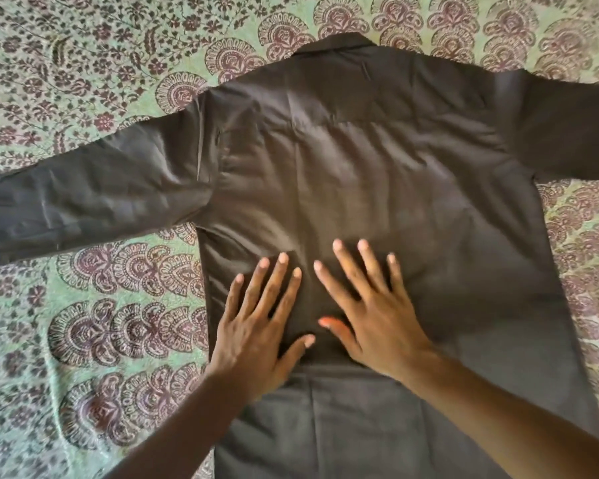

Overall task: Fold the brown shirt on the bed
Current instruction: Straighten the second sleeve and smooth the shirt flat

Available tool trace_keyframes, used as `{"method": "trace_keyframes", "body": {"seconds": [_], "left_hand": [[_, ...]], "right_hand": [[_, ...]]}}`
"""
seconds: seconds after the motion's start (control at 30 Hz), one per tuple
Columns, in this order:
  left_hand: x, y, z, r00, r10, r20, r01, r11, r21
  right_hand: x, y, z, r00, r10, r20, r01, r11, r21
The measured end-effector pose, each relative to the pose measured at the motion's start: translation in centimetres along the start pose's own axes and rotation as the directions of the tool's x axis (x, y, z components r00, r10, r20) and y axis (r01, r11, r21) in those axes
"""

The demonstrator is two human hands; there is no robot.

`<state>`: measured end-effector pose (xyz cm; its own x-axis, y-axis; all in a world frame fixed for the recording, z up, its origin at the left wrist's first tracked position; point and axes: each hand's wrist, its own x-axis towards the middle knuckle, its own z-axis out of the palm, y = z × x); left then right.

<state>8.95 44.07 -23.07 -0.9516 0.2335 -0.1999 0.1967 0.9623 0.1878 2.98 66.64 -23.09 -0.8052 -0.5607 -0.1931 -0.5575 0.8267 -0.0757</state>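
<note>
A: Where's the shirt (pixel 377 174)?

B: Flat on the bed (pixel 94 326), back side up, collar (pixel 332 44) at the far end, hem toward the person and running out of the bottom of the shot. So the long axis goes away from the hands, tilted a bit to the right at the near end.

A: Sleeves?

B: Both spread out sideways. Left sleeve (pixel 83 198) lies out to the left with the cuff at the picture's edge; right sleeve (pixel 567 133) goes off the right edge. Nothing folded yet, I'd say.

A: Hands?

B: Left hand (pixel 260 326) and right hand (pixel 370 312) side by side on the lower back panel, palms down, fingers straight and spread. Thumbs nearly meet, not clearly touching. Neither one grips cloth; they lie flat on it, looks like smoothing.

A: Which hand for which side?

B: Left hand sits just inside the shirt's left side edge, so it's much nearer that edge and the left sleeve. Right hand is close to the middle, well apart from the right side edge and the right sleeve.

A: So the next move?

B: My guess: fold a side inward along the long axis. Left side is the short reach; the right side needs the right hand to travel across first.
</note>
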Motion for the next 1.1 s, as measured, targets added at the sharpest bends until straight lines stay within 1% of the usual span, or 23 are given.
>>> {"method": "trace_keyframes", "body": {"seconds": [0.07,0.1,0.17,0.23,0.27,0.3,0.37,0.43,0.47,0.5,0.57,0.63,0.7,0.77,0.8,0.83,0.87,0.93,0.97,1.03,1.07,1.1], "left_hand": [[-2.7,1.8,0.8,0.998,0.069,0.002,-0.069,0.997,-0.014],[-4.2,2.8,1.3,0.995,0.098,0.01,-0.097,0.995,-0.024],[-7.3,4.6,2.2,0.992,0.122,0.039,-0.121,0.992,-0.037],[-9.2,6.1,2.5,0.991,0.125,0.055,-0.122,0.991,-0.054],[-9.0,6.4,2.3,0.992,0.117,0.045,-0.114,0.991,-0.063],[-8.3,6.4,2.0,0.995,0.093,0.023,-0.092,0.994,-0.065],[-5.7,6.2,1.1,1.0,-0.003,-0.024,0.002,0.998,-0.062],[-3.4,6.5,0.7,0.992,-0.125,-0.017,0.124,0.99,-0.062],[-3.2,7.2,0.9,0.989,-0.147,-0.004,0.147,0.987,-0.064],[-3.8,8.2,1.5,0.991,-0.137,0.005,0.137,0.988,-0.069],[-7.0,10.3,3.1,0.998,-0.068,0.017,0.069,0.995,-0.074],[-10.8,11.8,4.4,0.999,-0.005,0.037,0.007,0.998,-0.067],[-13.4,12.7,5.1,0.998,0.03,0.049,-0.027,0.998,-0.06],[-13.9,12.5,5.0,0.999,0.048,0.025,-0.046,0.997,-0.057],[-13.6,12.1,4.8,0.999,0.041,0.004,-0.041,0.998,-0.055],[-13.0,11.5,4.6,1.0,0.028,-0.011,-0.029,0.998,-0.051],[-12.6,10.9,4.4,1.0,0.018,-0.016,-0.019,0.999,-0.047],[-12.3,10.2,4.3,1.0,0.027,-0.008,-0.028,0.999,-0.04],[-12.6,10.2,4.5,0.999,0.041,-0.003,-0.041,0.999,-0.035],[-14.0,10.7,4.8,0.996,0.087,0.015,-0.086,0.996,-0.026],[-14.8,11.0,5.0,0.993,0.114,0.02,-0.114,0.993,-0.022],[-15.7,11.2,5.2,0.99,0.137,0.024,-0.137,0.99,-0.022]], "right_hand": [[-1.7,0.4,-0.1,0.997,-0.072,-0.011,0.072,0.997,0.003],[-1.6,1.0,-0.4,0.997,-0.063,-0.033,0.063,0.998,0.015],[-0.1,2.4,-0.6,0.997,0.036,-0.064,-0.034,0.999,0.039],[1.3,3.5,-0.6,0.986,0.163,-0.025,-0.161,0.986,0.052],[1.4,3.9,-0.4,0.98,0.2,-0.002,-0.199,0.979,0.045],[0.6,4.0,-0.1,0.978,0.206,0.018,-0.207,0.978,0.031],[-2.7,3.6,0.5,0.982,0.186,0.034,-0.186,0.983,0.006],[-7.0,2.3,0.9,0.984,0.174,0.029,-0.175,0.984,0.028],[-9.1,1.6,1.2,0.981,0.189,0.036,-0.191,0.98,0.054],[-10.8,1.0,1.4,0.974,0.222,0.036,-0.225,0.971,0.086],[-12.8,0.2,1.5,0.952,0.307,0.015,-0.305,0.939,0.156],[-12.3,0.2,1.2,0.931,0.363,-0.033,-0.35,0.916,0.198],[-9.8,0.6,0.7,0.943,0.324,-0.081,-0.305,0.934,0.187],[-6.9,1.7,0.8,0.961,0.266,-0.074,-0.253,0.955,0.153],[-6.1,2.5,1.2,0.955,0.289,-0.073,-0.277,0.951,0.138],[-5.9,3.4,1.5,0.93,0.361,-0.074,-0.349,0.927,0.135],[-6.6,4.3,1.7,0.88,0.468,-0.076,-0.456,0.879,0.138],[-9.4,5.5,2.4,0.738,0.667,-0.1,-0.651,0.744,0.15],[-11.2,5.8,2.6,0.671,0.735,-0.103,-0.717,0.678,0.162],[-13.5,5.8,2.6,0.528,0.847,-0.058,-0.818,0.526,0.232],[-13.9,5.5,2.5,0.473,0.88,-0.046,-0.843,0.468,0.265],[-13.8,4.9,2.2,0.474,0.878,-0.062,-0.839,0.472,0.271]]}}
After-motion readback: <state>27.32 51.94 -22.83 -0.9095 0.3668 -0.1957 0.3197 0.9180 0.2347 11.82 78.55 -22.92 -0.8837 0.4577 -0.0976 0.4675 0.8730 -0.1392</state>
